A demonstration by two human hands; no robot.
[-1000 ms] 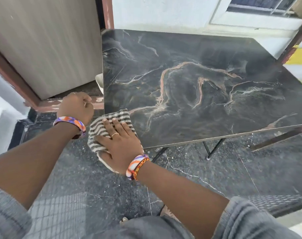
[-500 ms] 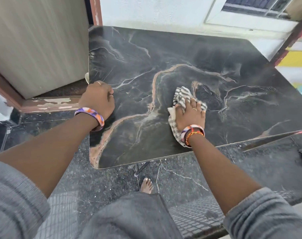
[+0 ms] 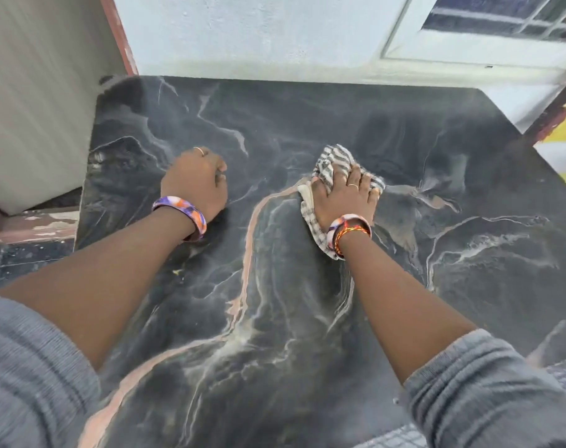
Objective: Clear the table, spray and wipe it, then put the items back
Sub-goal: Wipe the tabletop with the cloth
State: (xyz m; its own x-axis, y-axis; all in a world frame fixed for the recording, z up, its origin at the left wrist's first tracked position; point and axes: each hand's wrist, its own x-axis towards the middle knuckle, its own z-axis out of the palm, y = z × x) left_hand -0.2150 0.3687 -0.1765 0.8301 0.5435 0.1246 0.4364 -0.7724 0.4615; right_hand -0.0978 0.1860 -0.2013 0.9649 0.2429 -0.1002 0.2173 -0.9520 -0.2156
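The black marble-patterned table (image 3: 275, 302) fills most of the view, with pale and pink veins across it. My right hand (image 3: 343, 195) presses a striped grey-and-white cloth (image 3: 331, 161) flat on the tabletop near its middle, fingers spread over the cloth. My left hand (image 3: 196, 182) rests as a closed fist on the tabletop to the left of the cloth, holding nothing. Both wrists wear coloured bangles. No other items stand on the table.
A pale wall (image 3: 259, 33) runs behind the table's far edge, with a window frame (image 3: 488, 33) at the upper right. A grey door panel (image 3: 33, 92) with a red-brown frame stands to the left. Dark floor (image 3: 23, 260) shows beside the table's left edge.
My right hand has slid the cloth from the near left corner to the middle and then farther from me. My left hand has moved from the table's left edge onto the top.
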